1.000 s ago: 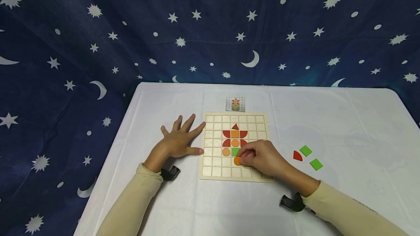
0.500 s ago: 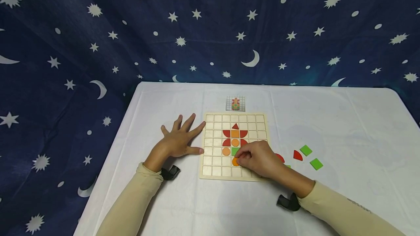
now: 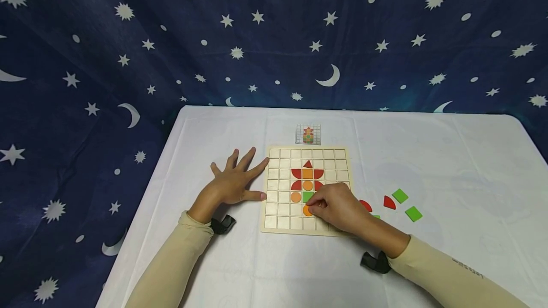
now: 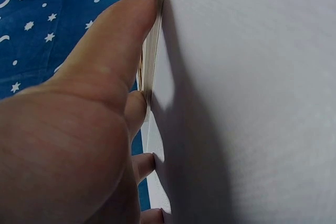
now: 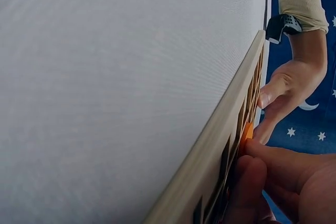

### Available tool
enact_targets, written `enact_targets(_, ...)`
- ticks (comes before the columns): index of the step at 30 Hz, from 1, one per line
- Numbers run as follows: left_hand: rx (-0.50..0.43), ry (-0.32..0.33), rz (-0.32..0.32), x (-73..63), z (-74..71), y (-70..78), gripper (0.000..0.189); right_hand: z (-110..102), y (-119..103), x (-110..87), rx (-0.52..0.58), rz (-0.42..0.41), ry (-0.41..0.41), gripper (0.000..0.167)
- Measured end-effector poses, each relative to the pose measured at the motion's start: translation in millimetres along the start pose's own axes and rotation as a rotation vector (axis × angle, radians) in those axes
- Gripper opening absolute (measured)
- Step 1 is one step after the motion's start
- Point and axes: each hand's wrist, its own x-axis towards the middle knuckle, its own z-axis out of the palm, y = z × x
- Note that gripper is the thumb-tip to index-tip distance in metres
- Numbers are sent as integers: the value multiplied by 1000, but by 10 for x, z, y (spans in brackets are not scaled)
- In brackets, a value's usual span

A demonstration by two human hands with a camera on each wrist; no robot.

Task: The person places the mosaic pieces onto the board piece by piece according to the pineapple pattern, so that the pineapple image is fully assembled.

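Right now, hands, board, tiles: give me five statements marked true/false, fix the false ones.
1. The right hand pinches a flat orange disc at the pale wooden grid board. True.
2. Every tile is on the board. False: a green square tile and others lie on the white cloth to its right.
3. The left hand is spread at the board's left edge, holding nothing. True.
4. Nothing lies beyond the board's far edge. False: a small printed grid card does.
5. A red triangular tile is the board's farthest tile from the person. True.

Orange disc (image 3: 306,210) shifted left, 2 tiles (image 3: 366,205) uncovered
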Motion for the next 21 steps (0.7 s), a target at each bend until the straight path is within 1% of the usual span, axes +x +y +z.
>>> enact_targets(4,0,-2,-2,-4,-4,2,102,-3,19,-16,-15,-28,12,13)
enact_targets(8,6,-4,-5,-6,-4,4,102,-2,40,-24,-17,-36,14,13)
enact_targets(14,5,-8,-7,-6,-9,7,102,-12,69,-30,28,-55,33,12)
enact_targets(17,4,-9,-6,-7,-12,6,101,-20,85,-38,52,-47,39,12)
enact_targets(21,6,-11,-3,-5,-10,7,101,-22,93,-47,70,-20,27,15)
